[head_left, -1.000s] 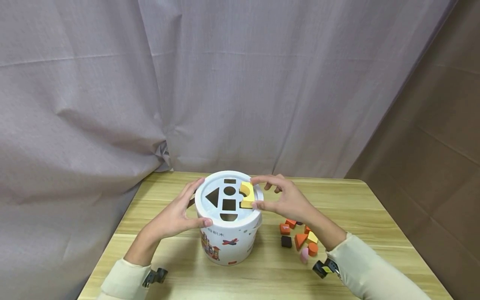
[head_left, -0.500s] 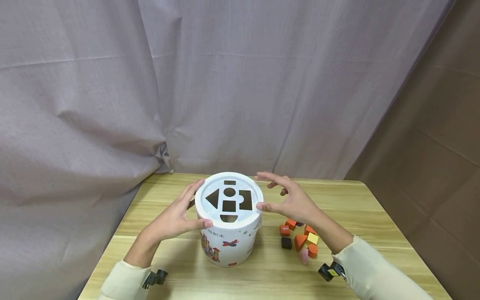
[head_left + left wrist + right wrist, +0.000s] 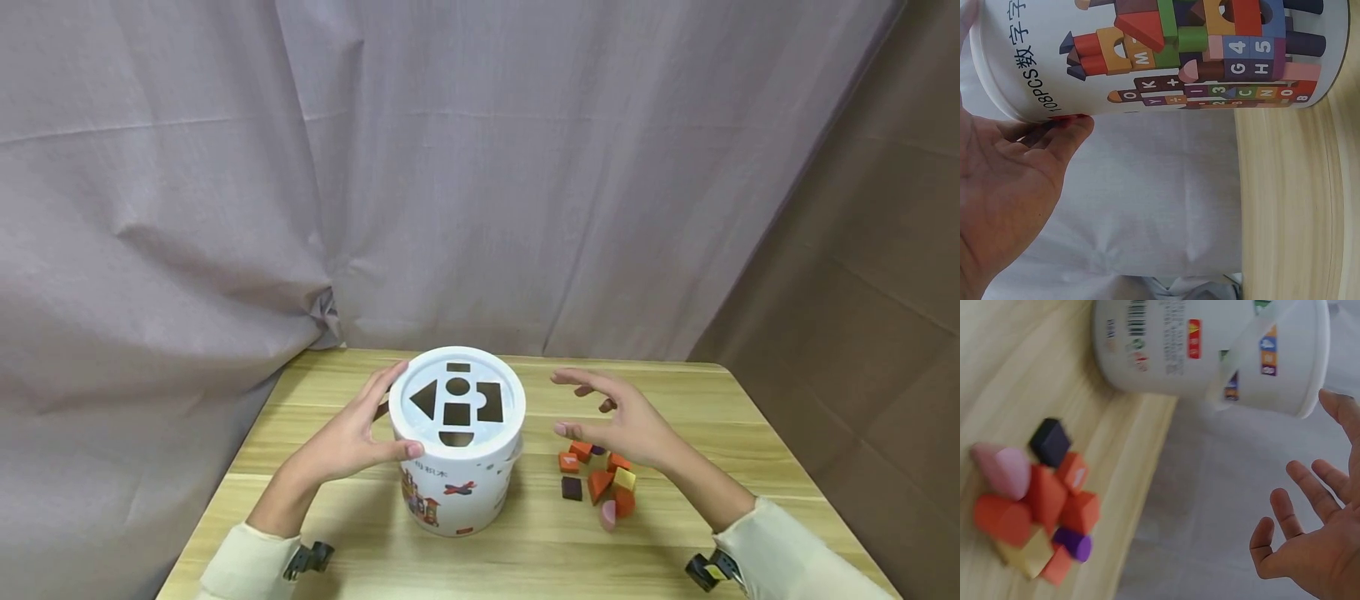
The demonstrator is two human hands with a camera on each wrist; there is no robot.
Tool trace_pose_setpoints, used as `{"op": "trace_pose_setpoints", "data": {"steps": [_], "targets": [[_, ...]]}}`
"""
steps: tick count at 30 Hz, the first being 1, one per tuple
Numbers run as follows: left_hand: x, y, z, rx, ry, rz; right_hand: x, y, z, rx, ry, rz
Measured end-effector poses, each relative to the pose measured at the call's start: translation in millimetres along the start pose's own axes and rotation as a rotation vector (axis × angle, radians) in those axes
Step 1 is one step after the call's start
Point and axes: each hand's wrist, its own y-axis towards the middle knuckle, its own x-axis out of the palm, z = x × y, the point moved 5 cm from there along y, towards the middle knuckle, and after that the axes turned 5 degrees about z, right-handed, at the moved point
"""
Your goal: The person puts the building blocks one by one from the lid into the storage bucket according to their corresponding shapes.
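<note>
A white bucket (image 3: 487, 500) printed with block pictures stands on the table. Its lid (image 3: 489, 365) has several shaped holes, among them a triangle, a circle and a notched rectangle. My left hand (image 3: 352, 429) holds the bucket by its upper left side, thumb at the near rim and fingers round the far side. In the left wrist view, that hand (image 3: 1016, 181) lies against the bucket's upper wall. My right hand (image 3: 626, 421) is in the air right of the bucket, fingers spread and holding nothing. Small blocks lie below it, including an orange triangular block (image 3: 599, 485) and a dark block (image 3: 572, 488).
The loose pile also includes a yellow block (image 3: 625, 478), a pink block (image 3: 1004, 469) and a purple cylinder (image 3: 1074, 544). A wooden table (image 3: 525, 567) carries everything, with a grey curtain (image 3: 480, 208) behind its far edge.
The yellow arch block pinched by my right hand over the notched hole has gone from sight, leaving that hole uncovered. My right hand has moved rightward from the lid; my left stays put.
</note>
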Motion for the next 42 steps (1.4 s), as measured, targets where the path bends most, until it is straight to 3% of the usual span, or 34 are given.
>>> {"op": "trace_pose_setpoints", "data": {"steps": [21,28,42], "targets": [[-3.5,1.3,-3.2,0.020,-0.044,0.002,-7.0,-51.7,70.2,0.123,-0.179,-0.027],[-4.0,0.7,-4.8,0.021,-0.060,-0.002,-1.8,-67.7,92.8,0.086,-0.234,-0.029],[-5.1,0.7,-7.7,0.028,-0.040,-0.003,12.0,-90.3,112.2,0.026,-0.245,-0.078]]}}
